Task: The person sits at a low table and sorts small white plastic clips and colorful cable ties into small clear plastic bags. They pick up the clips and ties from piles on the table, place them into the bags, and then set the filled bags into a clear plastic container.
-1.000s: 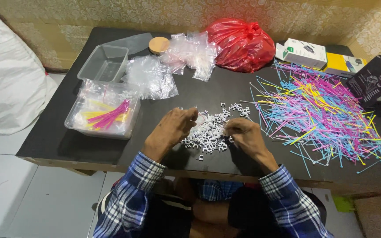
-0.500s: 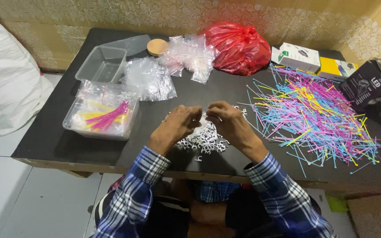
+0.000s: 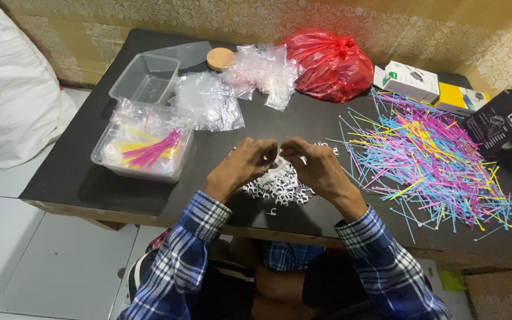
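Both your hands have closed in since a second ago: left hand (image 3: 245, 165) and right hand (image 3: 314, 164) now meet fingertip to fingertip, pinching a small white piece (image 3: 280, 161) (hard to make out) above the white pile (image 3: 277, 186), straws (image 3: 428, 157) lying to the right.
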